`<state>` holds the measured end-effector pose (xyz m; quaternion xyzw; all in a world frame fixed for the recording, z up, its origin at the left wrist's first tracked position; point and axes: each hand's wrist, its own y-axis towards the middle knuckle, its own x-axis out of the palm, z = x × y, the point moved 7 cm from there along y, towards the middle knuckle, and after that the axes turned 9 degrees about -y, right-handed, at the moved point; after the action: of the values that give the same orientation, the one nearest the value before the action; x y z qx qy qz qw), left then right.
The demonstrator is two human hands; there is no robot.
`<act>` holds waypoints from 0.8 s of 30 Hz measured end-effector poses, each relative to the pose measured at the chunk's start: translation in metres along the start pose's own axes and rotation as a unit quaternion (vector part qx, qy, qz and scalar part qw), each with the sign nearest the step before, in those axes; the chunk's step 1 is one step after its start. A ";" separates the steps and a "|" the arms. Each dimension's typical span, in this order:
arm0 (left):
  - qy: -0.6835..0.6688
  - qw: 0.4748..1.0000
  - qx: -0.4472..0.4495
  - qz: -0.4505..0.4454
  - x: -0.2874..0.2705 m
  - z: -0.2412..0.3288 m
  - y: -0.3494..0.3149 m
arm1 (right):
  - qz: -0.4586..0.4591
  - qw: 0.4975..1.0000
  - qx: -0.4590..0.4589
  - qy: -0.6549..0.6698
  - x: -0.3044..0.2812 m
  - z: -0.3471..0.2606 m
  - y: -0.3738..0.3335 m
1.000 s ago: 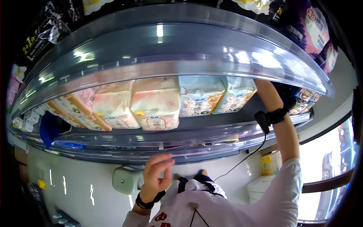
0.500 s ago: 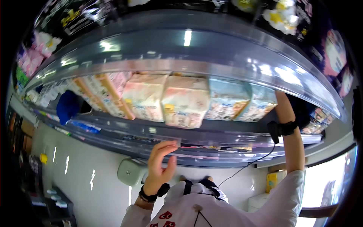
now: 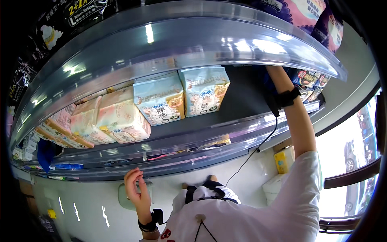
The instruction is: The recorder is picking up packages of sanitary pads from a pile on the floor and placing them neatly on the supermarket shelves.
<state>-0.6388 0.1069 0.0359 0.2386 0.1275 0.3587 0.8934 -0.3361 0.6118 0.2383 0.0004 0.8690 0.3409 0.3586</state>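
My right forearm reaches up into the shelf, and the hand itself is hidden beneath the clear shelf edge. Close to its wrist are small dark printed packs at the shelf's right end. To the left of that arm stand two light-blue soft tissue packs, upright and side by side. Pale pink and cream packs fill the space farther left. My left hand hangs below the shelf front, holding nothing, with its fingers loosely bent and the thumb apart.
A blue cloth-like object hangs over the shelf's left end. Below are a pale green stool and a yellow box. A black cable runs from my right wrist. Dark bagged packs line the upper shelf.
The view has swung right, so the packs appear farther left. My left hand sits lower and farther left in view. My right arm still reaches into the shelf.
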 end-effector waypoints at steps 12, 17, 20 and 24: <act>-0.010 0.999 -0.031 -0.030 0.026 0.000 -0.026 | -0.001 0.970 -0.096 -0.223 0.016 0.014 -0.022; -0.024 0.997 -0.063 -0.038 0.026 -0.005 -0.028 | 0.020 0.956 -0.117 -0.269 0.021 0.012 -0.025; -0.052 0.994 -0.083 -0.041 0.029 -0.002 -0.024 | 0.034 0.947 -0.128 -0.294 0.025 0.008 -0.020; -0.081 0.993 -0.069 -0.048 0.030 0.003 -0.018 | 0.049 0.936 -0.134 -0.320 0.027 0.002 -0.011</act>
<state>-0.6059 0.1155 0.0278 0.1981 0.0411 0.3032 0.9312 -0.3525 0.6117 0.2137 0.1041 0.6531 0.4536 0.5974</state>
